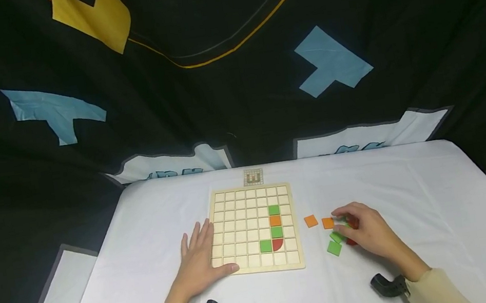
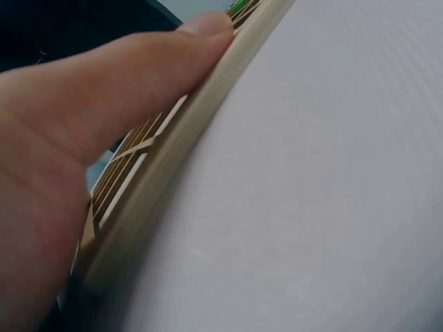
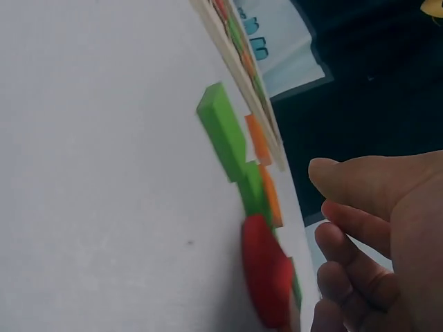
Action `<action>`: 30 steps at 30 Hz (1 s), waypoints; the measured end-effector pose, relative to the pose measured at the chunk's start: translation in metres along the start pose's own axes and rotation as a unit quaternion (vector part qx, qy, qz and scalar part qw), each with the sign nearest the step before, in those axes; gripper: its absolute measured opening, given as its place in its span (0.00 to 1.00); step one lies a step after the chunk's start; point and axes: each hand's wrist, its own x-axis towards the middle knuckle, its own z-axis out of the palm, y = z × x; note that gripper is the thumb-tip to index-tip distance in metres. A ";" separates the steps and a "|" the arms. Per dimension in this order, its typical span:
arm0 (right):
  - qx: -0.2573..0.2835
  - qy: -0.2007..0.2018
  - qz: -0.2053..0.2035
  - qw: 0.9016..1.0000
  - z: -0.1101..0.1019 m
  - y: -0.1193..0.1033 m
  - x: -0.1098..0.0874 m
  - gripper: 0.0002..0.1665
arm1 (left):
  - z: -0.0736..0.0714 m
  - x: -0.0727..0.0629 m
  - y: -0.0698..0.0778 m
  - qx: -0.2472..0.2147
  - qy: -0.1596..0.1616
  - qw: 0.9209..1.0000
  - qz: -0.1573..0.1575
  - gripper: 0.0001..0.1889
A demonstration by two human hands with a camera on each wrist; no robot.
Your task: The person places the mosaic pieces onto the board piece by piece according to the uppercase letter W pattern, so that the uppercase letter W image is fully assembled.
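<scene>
A pale wooden grid board (image 1: 242,232) lies on the table, with green tiles (image 1: 273,210), an orange tile (image 1: 275,220) and a red rounded piece (image 1: 277,244) set in its right-hand cells. My left hand (image 1: 200,261) rests spread on the board's left side; the thumb (image 2: 159,66) lies over the near rim. Over a loose group of pieces to the board's right hovers my right hand (image 1: 368,229), fingers loosely bent. The right wrist view shows a gap between its thumb (image 3: 360,183) and fingers, with no piece visible there. Below lie green tiles (image 3: 225,131) and a red piece (image 3: 263,273).
Loose orange tiles (image 1: 311,221) lie between the board and the right hand. A small printed pattern card (image 1: 253,177) sits just beyond the board's far edge. White cloth (image 1: 122,251) covers the table, and a dark patterned curtain (image 1: 217,103) hangs behind it.
</scene>
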 end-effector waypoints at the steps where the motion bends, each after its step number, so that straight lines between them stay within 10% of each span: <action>1: -0.007 -0.001 0.000 1.000 0.001 0.001 0.001 0.18 | 0.000 0.000 0.000 0.001 0.000 1.000 0.001 0.65; 30: -0.093 -0.029 -0.004 0.995 0.010 -0.001 0.019 0.15 | 0.001 0.001 0.001 0.002 -0.006 1.000 -0.014 0.66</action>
